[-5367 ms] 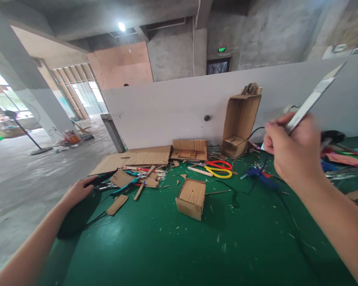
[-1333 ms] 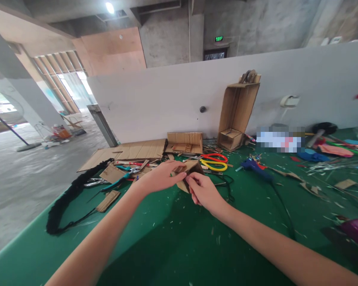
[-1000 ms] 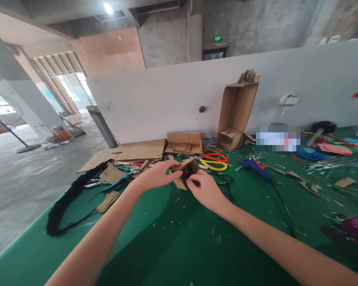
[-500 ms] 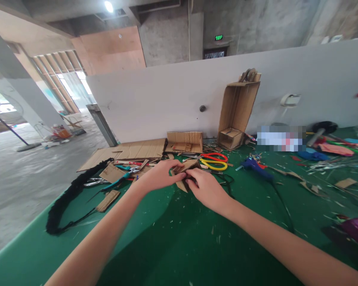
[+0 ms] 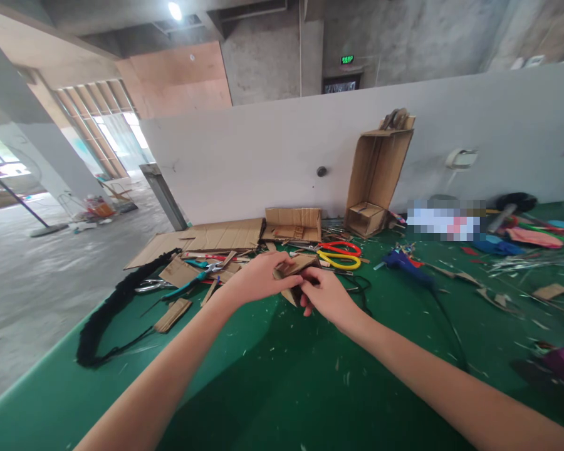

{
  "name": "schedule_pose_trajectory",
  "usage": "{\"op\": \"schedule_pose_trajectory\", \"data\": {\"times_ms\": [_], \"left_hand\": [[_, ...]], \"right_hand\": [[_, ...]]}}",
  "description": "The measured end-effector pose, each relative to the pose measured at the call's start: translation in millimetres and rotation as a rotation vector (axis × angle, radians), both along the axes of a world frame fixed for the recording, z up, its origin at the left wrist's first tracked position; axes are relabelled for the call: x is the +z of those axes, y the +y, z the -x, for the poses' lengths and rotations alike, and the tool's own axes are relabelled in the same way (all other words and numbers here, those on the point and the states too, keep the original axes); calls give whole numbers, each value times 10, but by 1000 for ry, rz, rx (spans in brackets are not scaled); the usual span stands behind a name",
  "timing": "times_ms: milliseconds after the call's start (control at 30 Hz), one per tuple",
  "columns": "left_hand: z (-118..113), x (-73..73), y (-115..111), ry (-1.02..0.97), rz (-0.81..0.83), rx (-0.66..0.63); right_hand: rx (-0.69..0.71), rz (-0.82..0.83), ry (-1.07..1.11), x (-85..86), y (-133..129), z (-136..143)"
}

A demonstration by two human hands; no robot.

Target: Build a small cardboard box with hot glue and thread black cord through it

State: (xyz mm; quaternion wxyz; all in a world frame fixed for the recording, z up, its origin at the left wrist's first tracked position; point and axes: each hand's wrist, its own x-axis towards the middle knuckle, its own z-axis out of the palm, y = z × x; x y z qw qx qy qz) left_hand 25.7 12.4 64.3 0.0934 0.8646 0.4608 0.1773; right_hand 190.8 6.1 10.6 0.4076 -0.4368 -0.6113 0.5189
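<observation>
A small folded cardboard piece, box-like in shape, is held above the green table between both hands. My left hand grips its left side, thumb pressed along the near face. On the right edge, my right hand pinches with curled fingers; whether something small sits in that pinch I cannot make out. Just behind the hands lie scissors with one red and one yellow handle. Teal-handled pliers rest on cardboard scraps left of my left hand.
A tall cardboard box structure leans by the white partition. Near it sits an open cardboard tray. A blue glue gun with its cord lies to the right. A black fuzzy strip curves along the left table edge.
My right fingers have shifted slightly on the cardboard piece, with lower fingertips now showing beneath it. The piece is turned a little. The whole view has drifted slightly.
</observation>
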Motion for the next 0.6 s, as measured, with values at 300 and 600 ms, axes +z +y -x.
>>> {"op": "schedule_pose_trajectory", "data": {"times_ms": [300,600], "left_hand": [[74,5,21,-7,39,-2],[63,22,6,18,25,-7]], "right_hand": [[-68,48,-48,4,25,-18],[-86,68,8,-46,55,-9]]}}
